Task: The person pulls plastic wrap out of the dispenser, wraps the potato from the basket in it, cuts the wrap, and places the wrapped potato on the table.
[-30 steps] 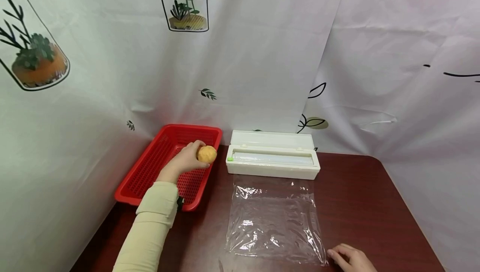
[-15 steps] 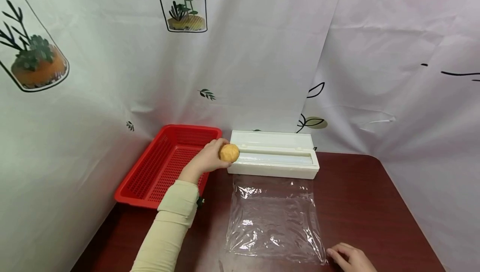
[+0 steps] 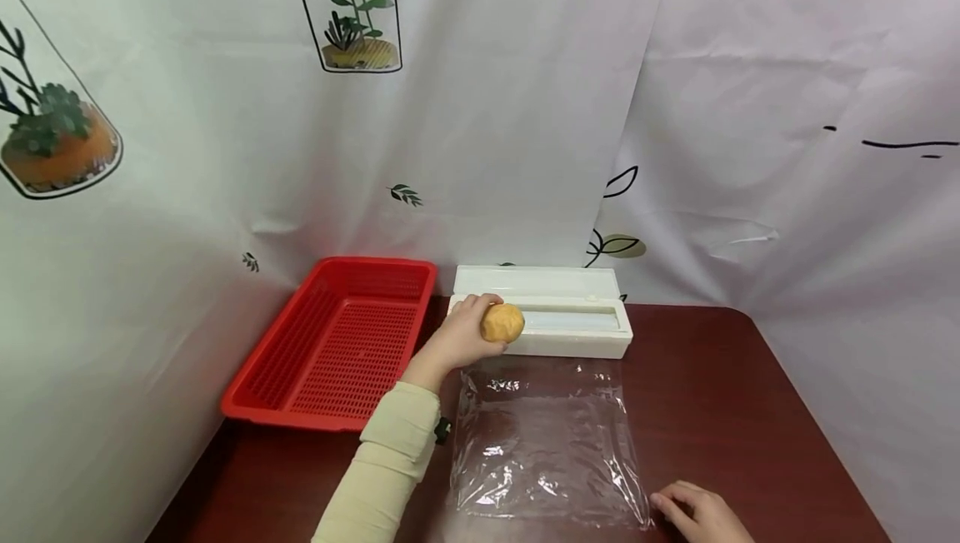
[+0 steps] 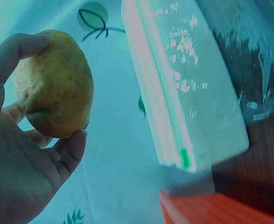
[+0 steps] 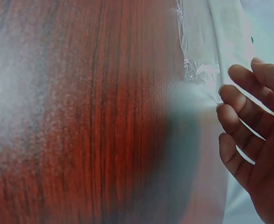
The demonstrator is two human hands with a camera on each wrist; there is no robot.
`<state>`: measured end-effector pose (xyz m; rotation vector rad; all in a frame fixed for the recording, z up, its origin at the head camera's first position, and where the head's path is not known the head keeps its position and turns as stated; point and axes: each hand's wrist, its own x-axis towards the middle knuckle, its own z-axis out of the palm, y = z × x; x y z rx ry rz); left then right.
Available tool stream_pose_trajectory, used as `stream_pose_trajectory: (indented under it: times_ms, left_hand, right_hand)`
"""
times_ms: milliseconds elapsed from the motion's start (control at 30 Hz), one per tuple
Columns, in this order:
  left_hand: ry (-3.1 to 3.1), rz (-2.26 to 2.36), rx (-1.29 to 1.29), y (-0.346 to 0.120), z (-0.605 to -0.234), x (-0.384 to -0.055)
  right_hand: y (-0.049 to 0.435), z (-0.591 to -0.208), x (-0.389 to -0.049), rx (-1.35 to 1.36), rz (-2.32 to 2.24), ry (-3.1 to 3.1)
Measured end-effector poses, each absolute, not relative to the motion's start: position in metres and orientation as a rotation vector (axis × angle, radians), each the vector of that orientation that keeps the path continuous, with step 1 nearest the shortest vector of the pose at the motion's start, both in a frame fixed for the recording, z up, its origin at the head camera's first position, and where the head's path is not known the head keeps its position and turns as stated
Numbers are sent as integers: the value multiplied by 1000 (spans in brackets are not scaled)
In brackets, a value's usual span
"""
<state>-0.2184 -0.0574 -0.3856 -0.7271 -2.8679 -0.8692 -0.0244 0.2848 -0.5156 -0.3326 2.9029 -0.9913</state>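
Gripping potato-like item [image 4: 57, 88] in curled left fingers [image 4: 74, 149], presumably against dropping; resting right fingers [image 5: 231, 120], loose, seemingly empty, near film [image 3: 543, 447].

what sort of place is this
Probably an indoor corner screened off as a small tabletop workspace, though the room beyond is out of view. Wrinkled plant-printed sheeting hangs behind a dark reddish table, where clear plastic film lies spread in front of a white box.
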Motion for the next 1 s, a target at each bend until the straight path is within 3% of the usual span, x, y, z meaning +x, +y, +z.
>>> stream_pose_trajectory:
  times_ms: [633,1000]
  left_hand:
    - [-2864,-991,-762,-7,-406,-201]
    - [-2820,-1034,-756,13,-438,-188]
  right_hand:
    - [279,-527,-26,-515,-1087,3028]
    - [280,-530,-25,-489,-1072,3053]
